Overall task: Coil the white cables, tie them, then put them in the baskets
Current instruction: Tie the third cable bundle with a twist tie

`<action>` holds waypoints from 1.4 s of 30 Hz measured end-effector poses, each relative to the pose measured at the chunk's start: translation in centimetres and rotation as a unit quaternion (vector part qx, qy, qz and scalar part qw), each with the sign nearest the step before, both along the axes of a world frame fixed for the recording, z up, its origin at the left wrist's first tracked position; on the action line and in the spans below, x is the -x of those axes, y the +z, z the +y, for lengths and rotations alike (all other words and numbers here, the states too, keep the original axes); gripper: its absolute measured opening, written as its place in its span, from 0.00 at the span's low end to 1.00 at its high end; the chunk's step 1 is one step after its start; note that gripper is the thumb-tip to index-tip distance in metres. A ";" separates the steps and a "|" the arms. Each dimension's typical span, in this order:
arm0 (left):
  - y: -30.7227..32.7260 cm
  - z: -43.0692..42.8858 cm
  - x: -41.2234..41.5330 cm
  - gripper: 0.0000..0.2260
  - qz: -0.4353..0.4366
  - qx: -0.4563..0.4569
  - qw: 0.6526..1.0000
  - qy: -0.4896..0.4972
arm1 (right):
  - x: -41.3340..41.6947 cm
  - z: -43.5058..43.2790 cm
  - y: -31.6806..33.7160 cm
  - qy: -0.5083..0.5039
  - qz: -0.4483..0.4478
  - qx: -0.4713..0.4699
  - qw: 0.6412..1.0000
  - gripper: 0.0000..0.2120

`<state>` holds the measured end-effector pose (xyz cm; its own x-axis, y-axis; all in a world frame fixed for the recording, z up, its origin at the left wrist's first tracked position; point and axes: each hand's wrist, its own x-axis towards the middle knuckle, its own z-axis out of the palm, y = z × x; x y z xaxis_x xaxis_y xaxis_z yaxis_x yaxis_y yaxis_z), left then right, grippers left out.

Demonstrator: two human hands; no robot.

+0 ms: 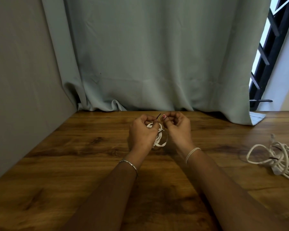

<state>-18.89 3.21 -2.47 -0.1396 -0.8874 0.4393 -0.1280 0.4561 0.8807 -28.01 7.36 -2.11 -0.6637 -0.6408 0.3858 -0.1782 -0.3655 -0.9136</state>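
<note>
Both forearms reach forward from the near edge of the wooden table (pixel 73 155), roughly parallel, and the hands meet near the table's far edge, in front of the grey-green curtain (pixel 157 55). The left hand (pixel 143 133) is curled, knuckles up, fingers closed around a small coil of white cable (pixel 159 139), which hangs between the two hands with its lower loops close to the tabletop; whether they touch it cannot be determined. The left thumb and forefinger also pinch one end of a thin dark tie (pixel 158 116), which sticks up above the coil. The right hand (pixel 178 126) is curled likewise, thumb and forefinger pinched together close to the tie. A metal bracelet (pixel 129 164) circles the left wrist; a pale band (pixel 191 153) circles the right. A second white cable (pixel 274 157) lies in a loose tangle on the table, well apart to the right.
</note>
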 end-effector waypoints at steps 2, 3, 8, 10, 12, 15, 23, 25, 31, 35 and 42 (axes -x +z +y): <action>0.0 0.0 0.0 0.10 0.001 0.008 1.000 -0.004 | 0.0 -0.2 -0.1 0.010 -0.005 -0.002 1.000 0.07; 0.0 0.0 0.0 0.09 0.000 0.011 1.000 -0.004 | 0.0 -0.4 -0.3 0.015 -0.010 -0.005 1.000 0.06; -0.2 -0.2 0.1 0.09 -0.005 0.019 1.000 -0.010 | -0.2 -0.4 -0.4 0.032 -0.039 0.000 0.999 0.02; -0.3 -0.2 0.1 0.09 -0.007 0.030 0.999 -0.013 | -0.1 -0.1 -0.1 0.023 -0.049 0.014 0.998 0.03; -0.3 -0.1 0.1 0.08 -0.010 0.040 0.999 -0.017 | 0.0 0.2 0.2 0.011 -0.044 0.029 0.999 0.05; -0.2 0.0 0.1 0.05 -0.008 0.038 0.999 -0.019 | 0.1 0.6 0.4 0.004 -0.022 0.046 0.999 0.08; -0.1 0.1 0.0 0.06 -0.001 0.017 1.000 -0.017 | 0.1 0.9 0.6 -0.004 0.005 0.047 0.999 0.07; -0.1 0.1 0.1 0.07 -0.002 0.013 1.000 -0.012 | 0.1 0.9 0.6 -0.003 0.012 0.042 0.999 0.07; -0.1 0.1 0.0 0.07 0.004 0.002 1.000 -0.012 | 0.2 0.8 0.8 -0.030 0.047 0.016 0.998 0.10; 0.0 0.2 0.0 0.08 0.004 -0.002 1.000 -0.013 | 0.5 0.5 0.5 -0.089 0.083 0.009 0.993 0.11; 0.0 0.2 0.2 0.05 0.012 0.001 1.000 -0.028 | 0.2 0.4 -0.1 -0.107 0.159 0.003 0.981 0.09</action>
<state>-19.09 3.46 -2.50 -0.1792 -0.8776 0.4447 -0.0811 0.4636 0.8823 -28.25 7.72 -2.18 -0.6273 -0.4972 0.5994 -0.5276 -0.2948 -0.7967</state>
